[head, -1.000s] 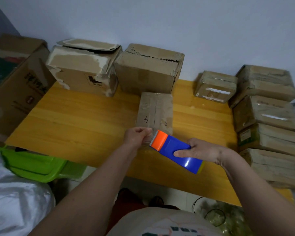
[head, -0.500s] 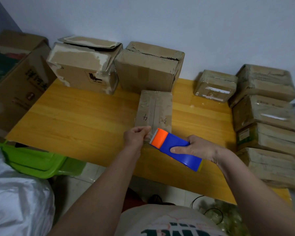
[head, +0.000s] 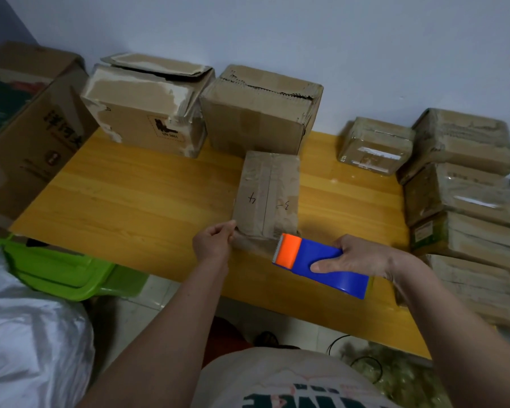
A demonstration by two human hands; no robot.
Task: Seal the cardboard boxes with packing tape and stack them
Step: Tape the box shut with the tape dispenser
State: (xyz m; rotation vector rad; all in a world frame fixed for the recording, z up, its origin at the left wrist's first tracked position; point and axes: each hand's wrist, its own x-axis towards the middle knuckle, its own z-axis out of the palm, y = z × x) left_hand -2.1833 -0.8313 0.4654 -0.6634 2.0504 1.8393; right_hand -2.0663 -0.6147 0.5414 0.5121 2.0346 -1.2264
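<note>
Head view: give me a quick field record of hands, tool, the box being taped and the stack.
left hand: pinches the free end of the tape strip at the near left corner of the small box
right hand: grips the blue and orange tape dispenser
small box: lies flat on the wooden table, marked 4 and 3
tape strip: stretched from left hand to dispenser, across the box's near end
stack of boxes: on the table's right
</note>
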